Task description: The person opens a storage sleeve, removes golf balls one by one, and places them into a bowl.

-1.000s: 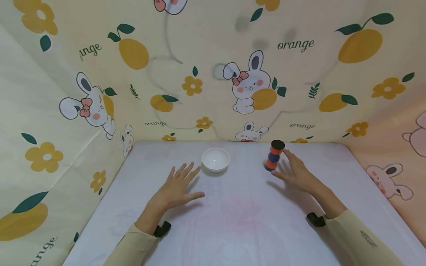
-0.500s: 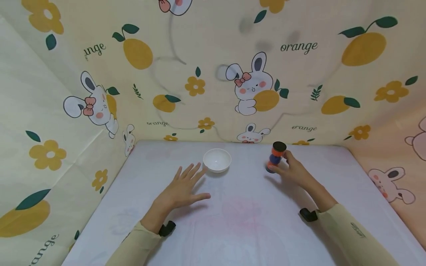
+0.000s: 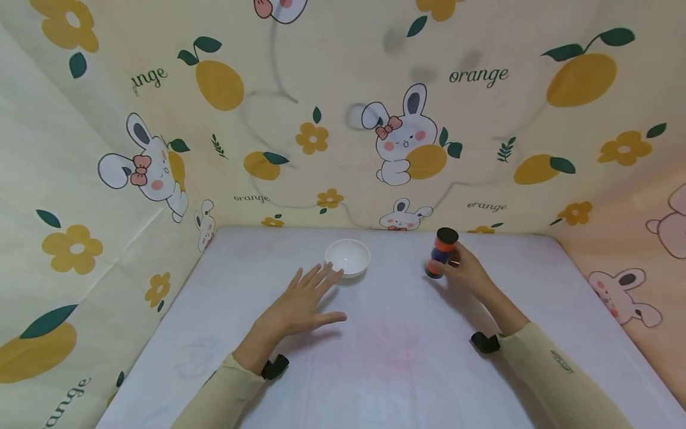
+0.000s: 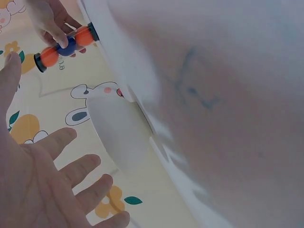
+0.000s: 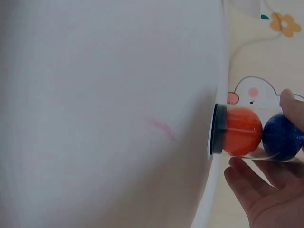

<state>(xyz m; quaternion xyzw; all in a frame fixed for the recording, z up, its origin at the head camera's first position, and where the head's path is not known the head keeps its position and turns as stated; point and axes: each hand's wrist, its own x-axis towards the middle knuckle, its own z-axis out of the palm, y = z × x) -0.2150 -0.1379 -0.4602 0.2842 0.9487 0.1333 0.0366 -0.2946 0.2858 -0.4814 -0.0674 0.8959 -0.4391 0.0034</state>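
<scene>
A clear tube (image 3: 440,255) with dark caps at both ends stands near the back right, its lower cap at the tabletop. In the right wrist view an orange ball and a blue ball show inside the tube (image 5: 242,132); the left wrist view adds a second orange ball. My right hand (image 3: 471,277) grips the tube from the right, thumb on one side and fingers on the other. A white bowl (image 3: 348,259) sits left of the tube, upright, with nothing visible in it. Close before the bowl is my left hand (image 3: 297,307), fingers spread and holding nothing, fingertips overlapping the rim.
A white-covered table (image 3: 386,363) runs back to a patterned curtain (image 3: 332,119) of bunnies and oranges, which also rises at both sides. Each wrist carries a small black camera (image 3: 275,367). A faint pink stain marks the table's middle.
My right hand has closed from beside the tube to a grip around it. My left hand has moved slightly right, its fingertips now over the bowl's near rim.
</scene>
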